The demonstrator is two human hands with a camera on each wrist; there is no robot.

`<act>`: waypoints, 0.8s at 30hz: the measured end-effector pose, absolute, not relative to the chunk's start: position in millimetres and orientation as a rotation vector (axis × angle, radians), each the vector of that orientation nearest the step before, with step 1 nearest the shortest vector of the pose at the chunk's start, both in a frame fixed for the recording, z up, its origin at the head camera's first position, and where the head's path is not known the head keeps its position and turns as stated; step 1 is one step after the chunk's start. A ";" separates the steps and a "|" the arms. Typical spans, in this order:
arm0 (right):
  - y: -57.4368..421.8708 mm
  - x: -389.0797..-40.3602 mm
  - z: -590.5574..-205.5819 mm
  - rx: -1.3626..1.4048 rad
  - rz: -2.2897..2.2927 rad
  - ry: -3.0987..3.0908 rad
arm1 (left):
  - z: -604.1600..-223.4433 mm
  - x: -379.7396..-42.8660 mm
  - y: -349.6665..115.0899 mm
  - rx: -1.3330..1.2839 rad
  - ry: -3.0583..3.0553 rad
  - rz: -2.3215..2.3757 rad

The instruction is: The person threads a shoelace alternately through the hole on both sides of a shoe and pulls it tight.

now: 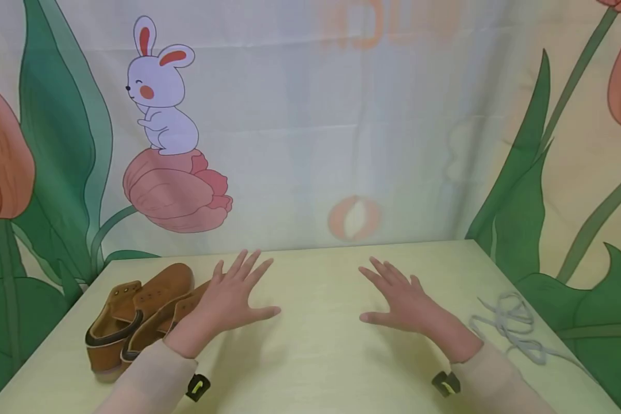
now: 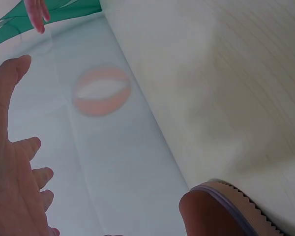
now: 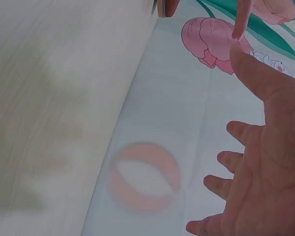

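Observation:
Both hands hover over a pale table, fingers spread and holding nothing. My left hand (image 1: 230, 299) is beside a pair of brown leather shoes (image 1: 157, 296) on the table's left side, and it partly covers the nearer one. No laces show in the visible eyelets. On the opposite side, my right hand (image 1: 409, 302) is nearest to a loose tangle of light grey shoelaces (image 1: 514, 328). In the left wrist view, the toe of a shoe (image 2: 211, 211) shows at the bottom edge, apart from the left hand (image 2: 12, 162). The right wrist view shows the right hand (image 3: 265, 162) with empty fingers.
The pale wooden table (image 1: 321, 356) ends at a hanging cloth backdrop (image 1: 300, 144) printed with tulips, leaves and a white rabbit. Dark straps with small buckles (image 1: 198, 387) sit at the wrists, by the light sleeves (image 1: 150, 376).

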State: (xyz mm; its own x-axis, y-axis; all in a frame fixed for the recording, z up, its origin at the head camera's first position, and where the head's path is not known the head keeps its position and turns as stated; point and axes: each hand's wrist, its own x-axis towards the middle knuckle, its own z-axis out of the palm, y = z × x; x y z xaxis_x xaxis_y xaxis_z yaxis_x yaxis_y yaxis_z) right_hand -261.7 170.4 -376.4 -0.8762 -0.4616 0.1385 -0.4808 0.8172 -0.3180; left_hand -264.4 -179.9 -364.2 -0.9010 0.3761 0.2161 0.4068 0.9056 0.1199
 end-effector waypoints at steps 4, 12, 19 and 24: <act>166.3 -262.9 -377.5 0.778 0.539 -2.915 | -361.8 -262.6 -183.1 -0.590 -2.872 -0.237; 150.9 -262.8 -383.0 0.832 0.534 -2.856 | -360.8 -252.3 -200.6 -0.518 -2.886 -0.241; 130.6 -262.3 -388.4 0.921 0.598 -2.815 | -360.5 -244.1 -226.0 -0.476 -2.888 -0.238; 113.2 -258.4 -388.8 1.016 0.645 -2.765 | -359.8 -233.4 -246.3 -0.417 -2.898 -0.222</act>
